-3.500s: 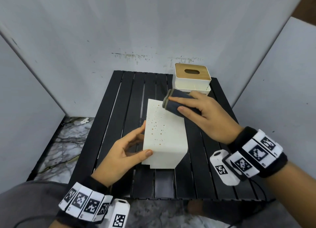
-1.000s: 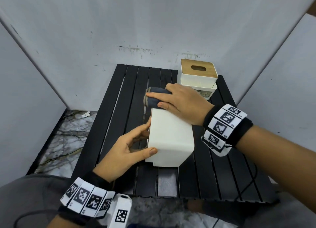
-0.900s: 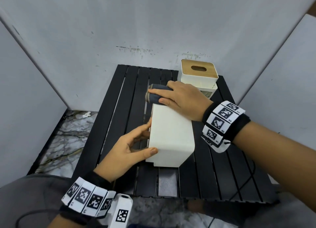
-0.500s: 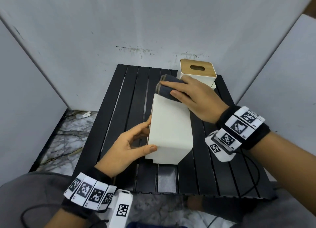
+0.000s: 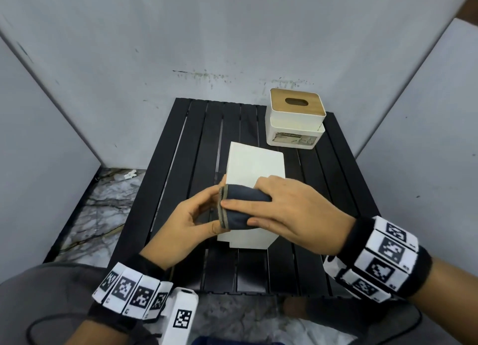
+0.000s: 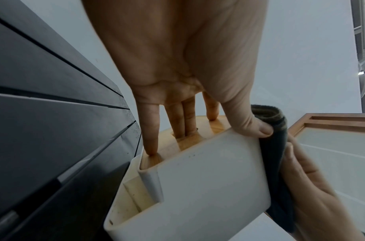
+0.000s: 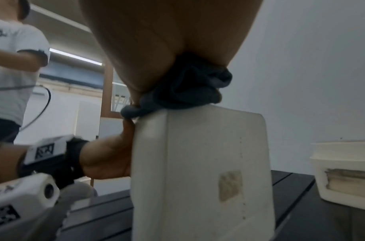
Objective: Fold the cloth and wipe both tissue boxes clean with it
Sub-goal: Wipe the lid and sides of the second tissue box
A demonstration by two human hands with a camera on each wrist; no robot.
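Note:
A white tissue box (image 5: 254, 168) lies on its side in the middle of the black slatted table (image 5: 181, 150). My left hand (image 5: 212, 207) grips its near left side: straight fingers (image 6: 150, 130) lie on the wooden lid face, and the thumb hooks over the top edge. My right hand (image 5: 236, 212) grips a folded dark cloth (image 5: 245, 198) and presses it on the near end of the box's upper face (image 7: 202, 163). The bunched cloth (image 7: 183, 91) sits on that top edge. A second white tissue box (image 5: 296, 119) with a wooden lid stands upright at the back right.
Grey panels wall in the table at the back and on both sides. Marble floor (image 5: 103, 210) shows left of the table. The second box (image 7: 342, 171) stands close behind the one being held. Another person (image 7: 12, 65) is in the background of the right wrist view.
My right hand has slid the cloth along the box's upper face from the far end to the near end. The specks seen there at first are gone. My left hand stays put.

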